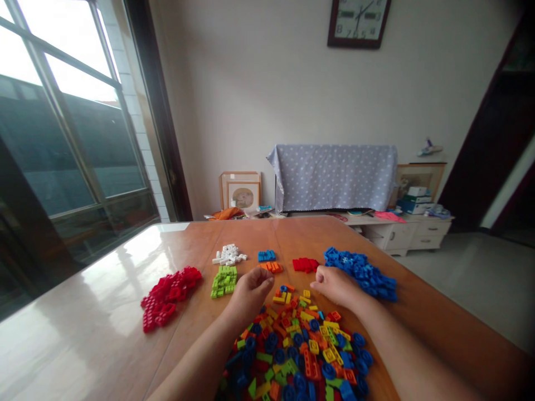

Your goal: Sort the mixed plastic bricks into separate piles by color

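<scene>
A mixed heap of coloured plastic bricks point(301, 351) lies on the wooden table point(104, 334) right in front of me. My left hand point(251, 289) rests at the heap's far left edge, fingers curled in a loose fist; what it holds, if anything, is hidden. My right hand point(334, 285) sits at the far right edge, fingers pinched together near the small red pile point(305, 264). Sorted piles lie beyond: red bricks point(169, 295), green bricks point(223, 280), white bricks point(229, 254), small blue bricks point(266, 255), orange bricks point(272, 267), and a large blue pile point(361, 272).
A window point(62, 122) runs along the left. Against the far wall stand a cloth-covered object point(334, 175), picture frames point(240, 192) and a low white cabinet point(401, 231) with boxes. A clock point(357, 22) hangs above. The table's right edge drops to the floor point(480, 278).
</scene>
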Tool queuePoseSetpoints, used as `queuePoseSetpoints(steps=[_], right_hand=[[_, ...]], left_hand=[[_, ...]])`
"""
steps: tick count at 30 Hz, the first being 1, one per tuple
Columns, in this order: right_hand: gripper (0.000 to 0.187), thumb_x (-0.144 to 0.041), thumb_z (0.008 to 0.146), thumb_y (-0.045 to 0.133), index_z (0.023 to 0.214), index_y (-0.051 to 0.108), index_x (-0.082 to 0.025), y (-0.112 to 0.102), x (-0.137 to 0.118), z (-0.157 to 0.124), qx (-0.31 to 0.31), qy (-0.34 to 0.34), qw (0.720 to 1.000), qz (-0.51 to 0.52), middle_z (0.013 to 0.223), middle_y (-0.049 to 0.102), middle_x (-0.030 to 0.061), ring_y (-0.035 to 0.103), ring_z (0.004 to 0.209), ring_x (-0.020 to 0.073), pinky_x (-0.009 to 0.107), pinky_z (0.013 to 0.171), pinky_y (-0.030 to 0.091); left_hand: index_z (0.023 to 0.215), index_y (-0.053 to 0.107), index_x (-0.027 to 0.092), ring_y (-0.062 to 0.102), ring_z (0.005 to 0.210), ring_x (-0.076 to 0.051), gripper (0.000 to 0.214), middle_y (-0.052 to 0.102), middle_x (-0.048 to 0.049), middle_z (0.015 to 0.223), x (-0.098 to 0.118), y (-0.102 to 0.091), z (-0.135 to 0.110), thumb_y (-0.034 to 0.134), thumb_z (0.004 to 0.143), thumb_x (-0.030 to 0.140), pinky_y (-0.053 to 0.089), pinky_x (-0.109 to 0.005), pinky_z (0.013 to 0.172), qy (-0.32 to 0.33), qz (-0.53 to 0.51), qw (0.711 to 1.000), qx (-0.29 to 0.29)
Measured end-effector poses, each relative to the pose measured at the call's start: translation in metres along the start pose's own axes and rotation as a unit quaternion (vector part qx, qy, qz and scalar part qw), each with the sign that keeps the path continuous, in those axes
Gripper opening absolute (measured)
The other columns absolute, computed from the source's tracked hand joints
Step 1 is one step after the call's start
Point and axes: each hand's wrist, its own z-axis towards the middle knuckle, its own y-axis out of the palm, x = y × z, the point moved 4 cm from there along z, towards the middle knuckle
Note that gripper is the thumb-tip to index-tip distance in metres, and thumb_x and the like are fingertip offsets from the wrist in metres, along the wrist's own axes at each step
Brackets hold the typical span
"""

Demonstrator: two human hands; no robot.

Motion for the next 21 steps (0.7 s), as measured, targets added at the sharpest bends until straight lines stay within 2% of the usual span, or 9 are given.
queuePoseSetpoints(steps=[5, 11, 14, 18, 21], right_hand=[[0.013, -0.028, 0.079, 0.067, 0.073, 0.058, -0.020, -0.003, 0.010, 0.000, -0.017, 0.018, 1.000, -0.003, 0.070, 0.064, -0.0017, 0.052, 0.065, 0.0123, 0.024, 0.058, 0.024], [0.023, -0.042, 0.083, 0.062, 0.079, 0.056, -0.021, -0.017, 0.035, -0.001, 0.001, 0.052, 0.999, -0.014, 0.074, 0.065, 0.0008, 0.055, 0.068, 0.0151, 0.025, 0.057, 0.027], [0.028, -0.048, 0.079, 0.066, 0.081, 0.056, -0.021, -0.014, 0.033, -0.003, -0.016, 0.044, 0.999, -0.025, 0.077, 0.066, 0.0019, 0.057, 0.070, 0.0168, 0.026, 0.056, 0.027], [0.022, -0.040, 0.079, 0.067, 0.078, 0.055, -0.021, -0.005, 0.024, -0.002, -0.022, 0.028, 0.999, -0.037, 0.078, 0.067, 0.0034, 0.057, 0.071, 0.0173, 0.026, 0.057, 0.028], [0.019, -0.035, 0.079, 0.066, 0.077, 0.055, -0.020, -0.003, 0.019, 0.000, -0.015, 0.021, 0.999, -0.039, 0.077, 0.068, 0.0037, 0.058, 0.071, 0.0173, 0.026, 0.058, 0.028]], left_hand=[[0.078, 0.062, 0.015, 0.041, 0.061, -0.010, 0.032, 0.050, 0.0028, 0.066, -0.002, -0.002, 0.001, 0.067, 0.079, 0.046, 0.033, -0.021, 0.056, 0.009, 0.008, 1.000, 0.006], [0.080, 0.063, 0.015, 0.044, 0.062, -0.011, 0.031, 0.054, 0.0014, 0.069, -0.002, -0.004, 0.002, 0.067, 0.079, 0.045, 0.035, -0.021, 0.058, 0.008, 0.005, 1.000, 0.012], [0.080, 0.063, 0.015, 0.044, 0.062, -0.011, 0.029, 0.054, 0.0013, 0.068, -0.002, -0.007, 0.003, 0.067, 0.078, 0.044, 0.034, -0.021, 0.058, 0.011, 0.014, 1.000, 0.024], [0.081, 0.064, 0.016, 0.042, 0.057, -0.011, 0.026, 0.053, 0.0028, 0.064, -0.010, -0.016, 0.007, 0.067, 0.076, 0.042, 0.032, -0.021, 0.055, 0.005, 0.042, 0.998, 0.055], [0.081, 0.065, 0.016, 0.046, 0.059, -0.012, 0.019, 0.057, 0.0014, 0.066, -0.017, -0.023, 0.009, 0.064, 0.077, 0.035, 0.032, -0.022, 0.056, 0.018, 0.118, 0.990, 0.070]])
